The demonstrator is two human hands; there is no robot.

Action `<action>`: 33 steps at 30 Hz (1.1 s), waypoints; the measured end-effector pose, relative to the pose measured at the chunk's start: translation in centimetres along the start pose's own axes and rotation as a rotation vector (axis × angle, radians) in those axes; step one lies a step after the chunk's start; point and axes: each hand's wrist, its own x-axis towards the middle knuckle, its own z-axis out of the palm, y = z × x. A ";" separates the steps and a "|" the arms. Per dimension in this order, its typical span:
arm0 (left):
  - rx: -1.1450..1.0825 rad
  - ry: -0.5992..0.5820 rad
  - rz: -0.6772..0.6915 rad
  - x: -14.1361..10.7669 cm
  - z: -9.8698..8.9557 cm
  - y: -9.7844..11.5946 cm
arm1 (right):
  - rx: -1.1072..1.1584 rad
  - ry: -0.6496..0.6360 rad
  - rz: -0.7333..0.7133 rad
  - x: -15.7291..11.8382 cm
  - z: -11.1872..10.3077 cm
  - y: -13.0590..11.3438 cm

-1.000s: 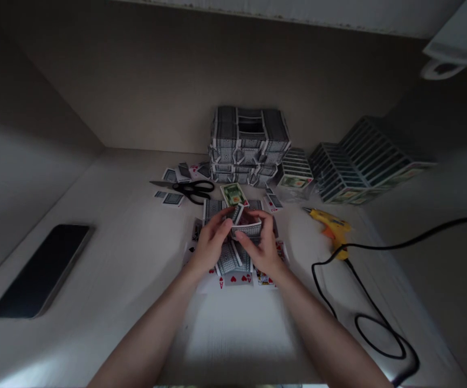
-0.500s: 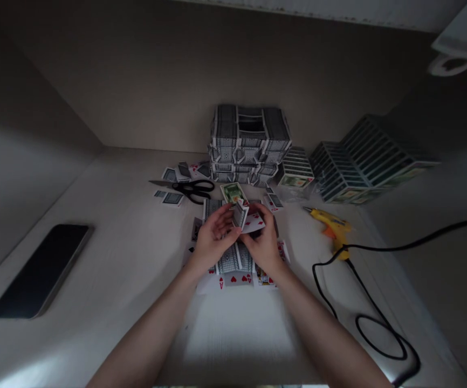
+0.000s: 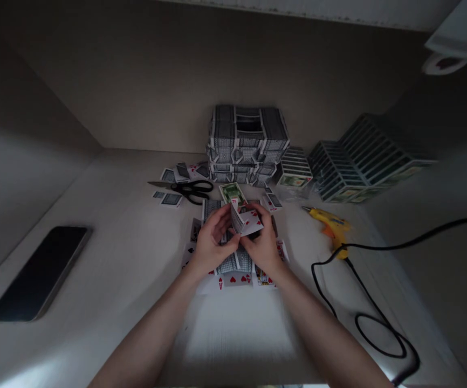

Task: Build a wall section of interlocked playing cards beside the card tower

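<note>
Between my two hands is a folded playing card (image 3: 251, 222), its white face with red diamonds turned up on the right and its patterned back showing on the left. My left hand (image 3: 214, 239) grips the card's left part with thumb and fingers. On its right side, my right hand (image 3: 262, 240) pinches it. Beneath both hands lies a flat arrangement of joined cards, with grey patterned backs (image 3: 227, 264) in the middle and faces such as hearts (image 3: 233, 280) along the front edge. A green-faced card (image 3: 232, 193) rests just behind my hands.
Behind stands a box-like stack made of cards (image 3: 249, 143). Black scissors (image 3: 193, 187) and card pieces (image 3: 171, 199) lie at its left. Card stacks (image 3: 338, 172) stand to the right, near a yellow glue gun (image 3: 332, 226) with a black cord (image 3: 411, 237). A phone (image 3: 39, 275) lies far left.
The folded card has opened wider and tilted between my fingers, so more of its red-marked face shows. My hands have barely moved.
</note>
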 end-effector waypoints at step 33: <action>0.767 0.058 0.227 -0.1 -0.3 0.3 | 0.218 -0.080 0.114 -0.2 -0.8 -1.1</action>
